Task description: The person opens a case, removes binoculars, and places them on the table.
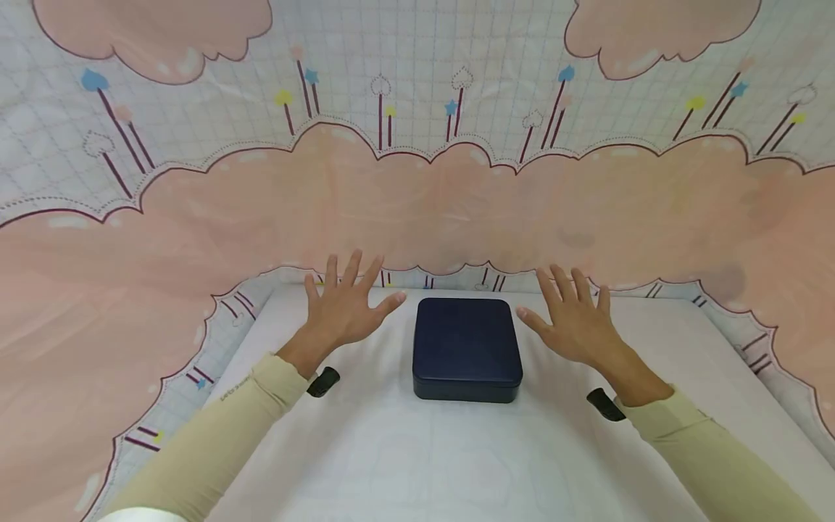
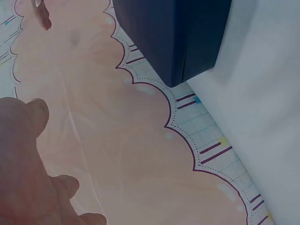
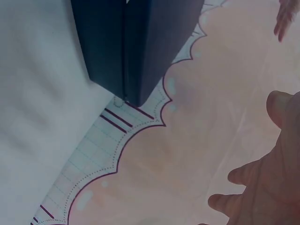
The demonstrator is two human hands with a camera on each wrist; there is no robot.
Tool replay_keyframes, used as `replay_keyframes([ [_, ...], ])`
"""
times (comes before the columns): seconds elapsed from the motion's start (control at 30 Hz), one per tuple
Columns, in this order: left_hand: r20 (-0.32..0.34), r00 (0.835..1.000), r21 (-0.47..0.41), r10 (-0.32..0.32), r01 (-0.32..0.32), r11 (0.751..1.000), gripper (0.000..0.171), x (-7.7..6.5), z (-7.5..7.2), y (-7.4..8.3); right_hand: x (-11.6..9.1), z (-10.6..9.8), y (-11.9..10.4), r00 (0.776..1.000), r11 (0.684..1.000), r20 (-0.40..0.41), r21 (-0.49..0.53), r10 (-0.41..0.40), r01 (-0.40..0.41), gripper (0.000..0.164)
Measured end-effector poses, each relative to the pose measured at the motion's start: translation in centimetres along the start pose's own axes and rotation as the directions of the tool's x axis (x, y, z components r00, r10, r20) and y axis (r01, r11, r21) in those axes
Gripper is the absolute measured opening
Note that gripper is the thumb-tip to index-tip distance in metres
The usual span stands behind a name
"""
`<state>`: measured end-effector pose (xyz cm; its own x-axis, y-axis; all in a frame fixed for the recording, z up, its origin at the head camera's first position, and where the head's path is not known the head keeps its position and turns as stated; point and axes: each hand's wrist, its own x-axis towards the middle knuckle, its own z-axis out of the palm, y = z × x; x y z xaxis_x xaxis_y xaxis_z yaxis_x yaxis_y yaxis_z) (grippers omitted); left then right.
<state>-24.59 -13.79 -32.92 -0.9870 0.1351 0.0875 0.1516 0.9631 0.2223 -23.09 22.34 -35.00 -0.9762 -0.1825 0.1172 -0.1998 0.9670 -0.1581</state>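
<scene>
A dark navy box (image 1: 466,341) with rounded corners and a closed lid sits on the white table. To its left my left hand (image 1: 342,308) is held with fingers spread and thumb pointing at the box. My right hand (image 1: 574,322) mirrors it on the other side, fingers also spread. Both hands are apart from the box and hold nothing. In the left wrist view the box (image 2: 173,37) shows its side and lid seam, with the left hand (image 2: 23,164) at the lower left. The right wrist view has the box (image 3: 136,47) at the top and the right hand (image 3: 267,173) at the right.
The white tabletop (image 1: 391,464) extends around the box towards the front. Behind it hangs a pink and white cloth (image 1: 424,210) with cloud and candle-like patterns. A small black object (image 1: 323,381) sits at the left wrist, and another black object (image 1: 605,404) at the right wrist.
</scene>
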Motion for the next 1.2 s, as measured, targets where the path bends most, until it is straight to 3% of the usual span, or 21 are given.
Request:
replay_keyframes([
  [1.2,0.005,0.999,-0.005,-0.042,0.042,0.999,0.09,-1.0,2.9,-0.1,-1.2,3.1,-0.1,0.999,0.999,0.037,0.024,0.033,-0.034,0.096],
])
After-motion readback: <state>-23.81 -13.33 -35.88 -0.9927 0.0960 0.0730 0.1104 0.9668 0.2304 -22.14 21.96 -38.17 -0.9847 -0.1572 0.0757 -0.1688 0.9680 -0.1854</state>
